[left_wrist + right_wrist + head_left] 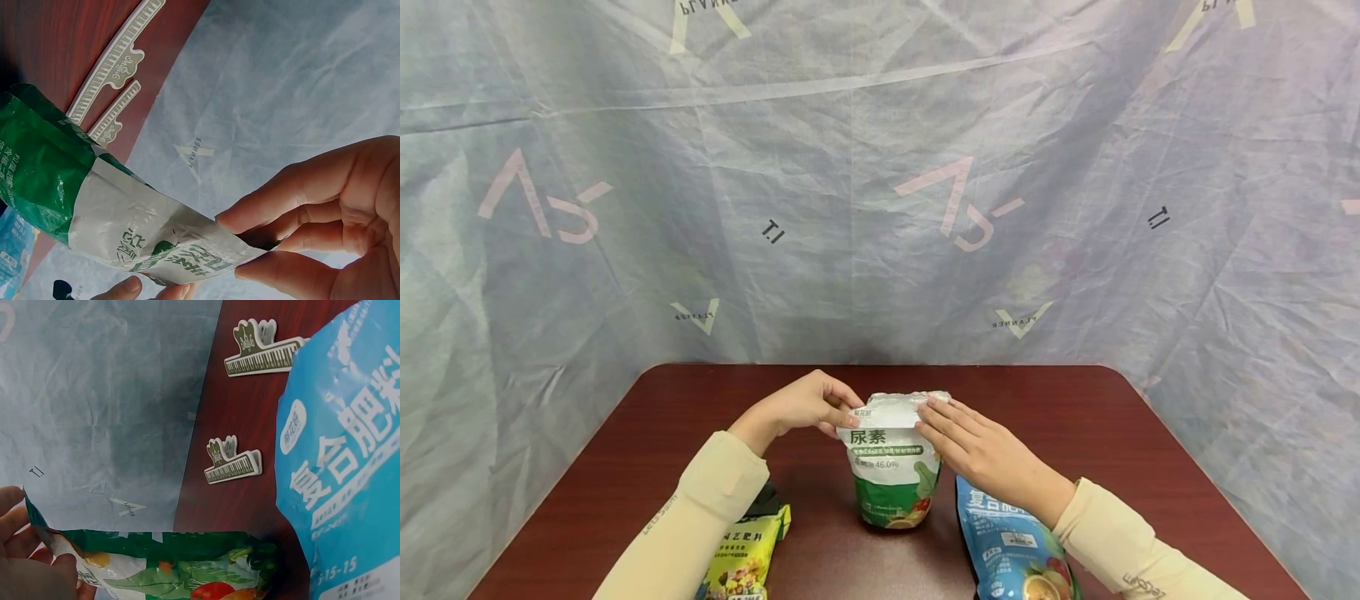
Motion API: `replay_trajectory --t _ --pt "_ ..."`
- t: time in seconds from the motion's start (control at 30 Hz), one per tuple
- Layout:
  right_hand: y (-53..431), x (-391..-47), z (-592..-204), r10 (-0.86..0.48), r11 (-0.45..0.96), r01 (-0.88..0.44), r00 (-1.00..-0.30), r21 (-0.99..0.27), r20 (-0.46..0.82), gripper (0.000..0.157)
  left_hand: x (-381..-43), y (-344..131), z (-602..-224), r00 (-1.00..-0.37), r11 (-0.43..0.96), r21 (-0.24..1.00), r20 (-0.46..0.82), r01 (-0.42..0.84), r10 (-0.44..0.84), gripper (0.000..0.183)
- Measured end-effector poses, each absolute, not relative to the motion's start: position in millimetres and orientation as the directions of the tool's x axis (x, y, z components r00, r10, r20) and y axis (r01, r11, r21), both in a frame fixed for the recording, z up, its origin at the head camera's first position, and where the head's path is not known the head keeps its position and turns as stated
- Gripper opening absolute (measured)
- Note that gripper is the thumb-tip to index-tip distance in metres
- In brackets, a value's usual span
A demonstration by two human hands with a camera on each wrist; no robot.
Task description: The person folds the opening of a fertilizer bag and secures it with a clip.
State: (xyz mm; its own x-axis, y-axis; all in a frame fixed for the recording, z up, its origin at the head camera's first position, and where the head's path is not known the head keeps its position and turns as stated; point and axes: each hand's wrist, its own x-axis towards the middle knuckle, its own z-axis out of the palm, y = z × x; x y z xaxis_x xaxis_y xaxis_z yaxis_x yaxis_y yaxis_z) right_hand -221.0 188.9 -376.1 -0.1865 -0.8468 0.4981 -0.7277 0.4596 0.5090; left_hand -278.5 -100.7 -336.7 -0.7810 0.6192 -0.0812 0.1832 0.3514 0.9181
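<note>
A white and green urea fertilizer bag (891,467) stands upright on the table, its top edge crumpled. My left hand (808,404) pinches its upper left corner between thumb and fingers; the left wrist view shows this grip on the bag (156,225) closely. At the upper right corner, my right hand (981,446) holds the bag with its fingers laid flat over the front. In the right wrist view, the right hand (25,556) has the thumb and fingers on either side of the corner.
A yellow fertilizer bag (745,554) lies near my left forearm. The blue compound fertilizer bag (1011,546) is beside my right forearm. Keyboard-patterned clips, one larger (265,353) and one smaller (231,464), rest on the dark red table (1037,392). A grey cloth (850,250) hangs behind.
</note>
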Motion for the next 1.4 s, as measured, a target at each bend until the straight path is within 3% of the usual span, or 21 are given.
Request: replay_trajectory --t 0.53,1.0,1.27,1.4 --pt "185.5 -222.5 -375.4 -0.804 0.475 -0.792 -0.212 0.384 0.556 0.036 -279.9 -102.5 -340.4 -0.782 0.347 0.923 -0.089 0.169 0.617 0.023" --pt "184.9 -225.1 -367.8 -0.707 0.465 -0.882 -0.421 -0.076 0.569 0.043 -278.0 -104.9 -342.7 -0.781 0.347 0.927 -0.109 0.143 0.615 0.022" --pt "186.4 -232.6 -364.1 -0.682 0.361 -0.876 -0.482 -0.321 0.549 0.035 -278.8 -105.9 -343.9 -0.774 0.358 0.923 -0.121 0.144 0.622 0.022" --pt "187.7 -236.4 -362.2 -0.662 0.377 -0.822 -0.562 -0.427 0.497 0.03 -279.0 -105.4 -344.5 -0.768 0.353 0.925 -0.124 0.139 0.628 0.022"
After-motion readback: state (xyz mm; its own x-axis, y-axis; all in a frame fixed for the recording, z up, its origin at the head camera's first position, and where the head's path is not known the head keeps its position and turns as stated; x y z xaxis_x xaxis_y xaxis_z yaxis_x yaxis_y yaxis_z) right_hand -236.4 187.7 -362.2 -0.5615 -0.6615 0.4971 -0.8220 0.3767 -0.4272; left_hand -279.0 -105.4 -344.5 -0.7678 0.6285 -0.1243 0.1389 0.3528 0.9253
